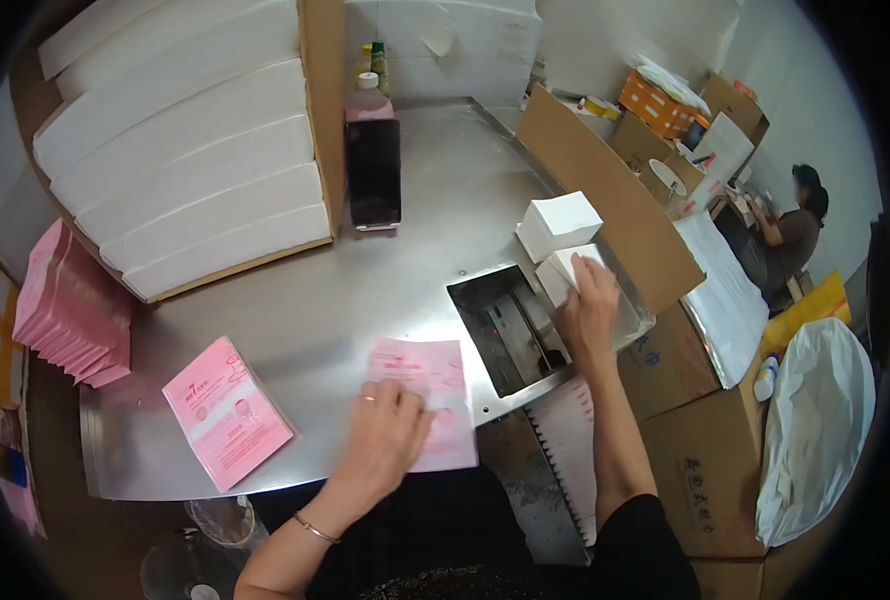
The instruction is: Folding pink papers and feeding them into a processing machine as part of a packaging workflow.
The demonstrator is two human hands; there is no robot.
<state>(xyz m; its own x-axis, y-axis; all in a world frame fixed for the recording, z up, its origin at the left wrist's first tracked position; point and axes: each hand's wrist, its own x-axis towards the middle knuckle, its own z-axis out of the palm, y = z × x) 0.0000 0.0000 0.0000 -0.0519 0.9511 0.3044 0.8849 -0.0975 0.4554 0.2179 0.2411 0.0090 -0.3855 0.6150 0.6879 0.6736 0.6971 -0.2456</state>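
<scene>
My left hand (390, 430), with a ring and a bangle, lies over a flat pink printed bag (443, 410) at the front edge of the metal table. Its fingers are curled against the bag; the thumb and fingertips are hidden. On the right, my right hand (593, 295) grips a block of white folded tissues (562, 272) beside a rectangular opening (505, 330) in the tabletop. Just beyond stands another white tissue block (559, 226). To the left of my left hand lies a stack of pink printed bags (227, 412).
A carton of white stacks (205, 150) stands at back left, with pink packs (70, 305) below it. A phone (373, 172) leans against a bottle (368, 98). Cardboard (610, 200) edges the right side. A white plastic bag (820, 430) lies there; another person (790, 235) sits far right.
</scene>
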